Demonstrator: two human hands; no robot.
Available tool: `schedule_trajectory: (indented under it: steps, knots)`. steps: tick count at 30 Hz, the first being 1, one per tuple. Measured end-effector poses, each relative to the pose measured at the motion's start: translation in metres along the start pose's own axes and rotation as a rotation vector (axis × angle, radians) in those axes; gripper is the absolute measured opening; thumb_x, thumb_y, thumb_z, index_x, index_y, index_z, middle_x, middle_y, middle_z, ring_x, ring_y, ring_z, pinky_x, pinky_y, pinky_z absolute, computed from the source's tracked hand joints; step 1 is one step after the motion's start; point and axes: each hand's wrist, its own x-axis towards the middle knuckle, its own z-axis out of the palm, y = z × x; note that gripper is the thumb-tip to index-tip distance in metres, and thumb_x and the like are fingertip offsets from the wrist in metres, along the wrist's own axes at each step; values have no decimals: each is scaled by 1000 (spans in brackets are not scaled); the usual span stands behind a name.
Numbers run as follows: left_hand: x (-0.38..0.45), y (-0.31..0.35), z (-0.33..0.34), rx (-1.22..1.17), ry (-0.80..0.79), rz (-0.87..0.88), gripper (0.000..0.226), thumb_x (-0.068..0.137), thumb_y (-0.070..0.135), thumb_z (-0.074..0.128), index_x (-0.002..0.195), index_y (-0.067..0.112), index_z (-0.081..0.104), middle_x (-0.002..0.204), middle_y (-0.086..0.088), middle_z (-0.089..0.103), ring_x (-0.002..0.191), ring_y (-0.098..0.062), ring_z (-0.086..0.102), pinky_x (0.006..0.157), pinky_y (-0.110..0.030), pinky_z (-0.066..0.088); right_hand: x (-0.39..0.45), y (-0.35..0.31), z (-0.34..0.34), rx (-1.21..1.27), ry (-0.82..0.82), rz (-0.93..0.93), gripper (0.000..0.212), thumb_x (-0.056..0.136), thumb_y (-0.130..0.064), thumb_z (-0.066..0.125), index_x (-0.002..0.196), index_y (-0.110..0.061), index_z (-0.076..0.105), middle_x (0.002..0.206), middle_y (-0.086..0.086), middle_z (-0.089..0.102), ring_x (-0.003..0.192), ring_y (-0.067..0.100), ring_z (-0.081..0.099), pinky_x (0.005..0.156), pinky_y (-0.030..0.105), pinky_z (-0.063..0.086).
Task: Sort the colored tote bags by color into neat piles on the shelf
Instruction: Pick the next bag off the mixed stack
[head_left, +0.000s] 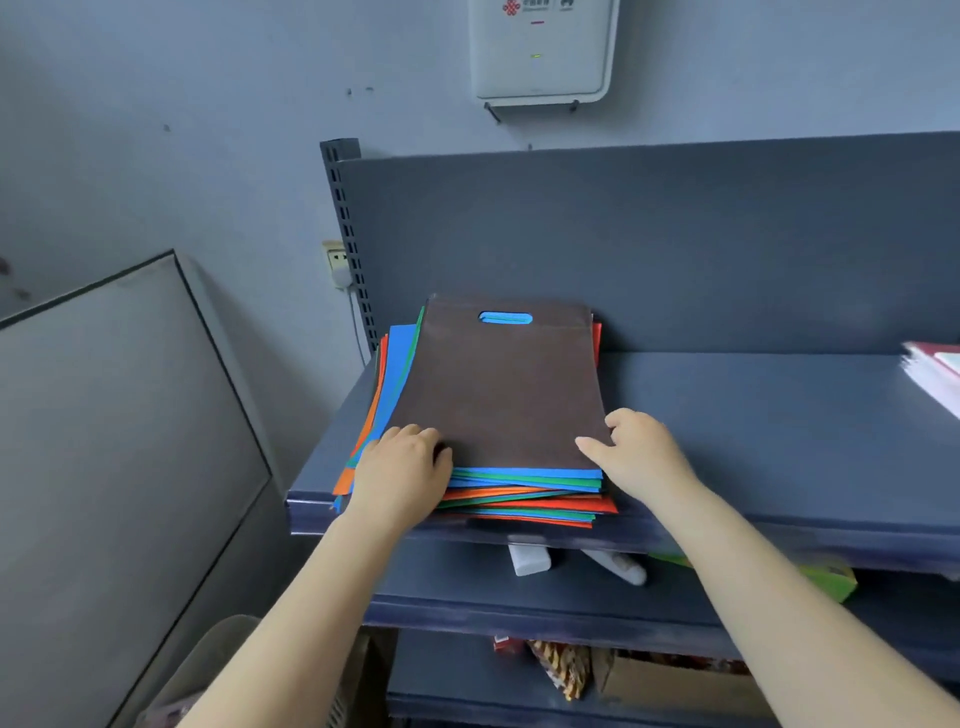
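Note:
A mixed pile of flat tote bags (524, 493) in blue, green, orange and red lies on the left end of the dark blue shelf (753, 415). A brown tote bag (498, 384) is on top, and blue shows through its handle slot (505, 317). My left hand (402, 467) has its fingers curled at the brown bag's near left corner, over the pile's edge. At the near right corner, my right hand (636, 452) holds the brown bag with its thumb on top and its fingers curled at the side edge.
The shelf's right part holds only a stack of white and red papers (935, 374) at the far right. Lower shelves (519, 608) carry small items and a cardboard box (670, 675). A grey cabinet (114, 441) stands to the left. A wall socket (336, 262) sits behind the shelf post.

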Motion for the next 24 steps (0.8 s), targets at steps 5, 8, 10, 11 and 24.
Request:
schedule_trajectory:
  steps: [5, 8, 10, 11, 24]
  knots:
    - [2, -6, 4, -229, 24, 92, 52, 84, 41, 31, 108, 13, 67, 97, -4, 67, 100, -26, 55, 82, -34, 44, 10, 2, 3, 208, 186, 54, 40, 88, -19, 66, 125, -7, 56, 114, 9, 64, 109, 26, 56, 77, 24, 36]
    - [5, -6, 3, -283, 13, 128, 36, 95, 34, 43, 115, 15, 65, 109, 1, 67, 107, -22, 53, 88, -31, 43, 14, 5, 4, 338, 184, 129, 39, 84, -16, 71, 117, -3, 56, 98, 7, 60, 90, 27, 58, 76, 30, 43]
    - [8, -7, 0, -327, 22, 132, 27, 96, 26, 49, 116, 16, 64, 111, 2, 67, 109, -20, 53, 88, -29, 42, 16, 9, 5, 351, 153, 143, 28, 83, -13, 70, 105, 1, 59, 89, 9, 62, 72, 29, 57, 73, 37, 49]
    - [11, -10, -1, -339, 33, 110, 26, 95, 24, 50, 116, 17, 64, 111, 2, 67, 108, -20, 53, 86, -29, 42, 16, 11, 5, 312, 150, 139, 22, 84, -12, 69, 97, 4, 61, 82, 11, 63, 67, 31, 59, 70, 39, 51]
    - [39, -58, -2, -452, 42, -371, 58, 80, 34, 74, 128, 9, 56, 123, -10, 59, 113, -27, 54, 91, -37, 44, 6, 37, 17, 521, 436, 107, 23, 89, -5, 58, 111, -4, 65, 101, 5, 67, 98, 26, 61, 88, 38, 50]
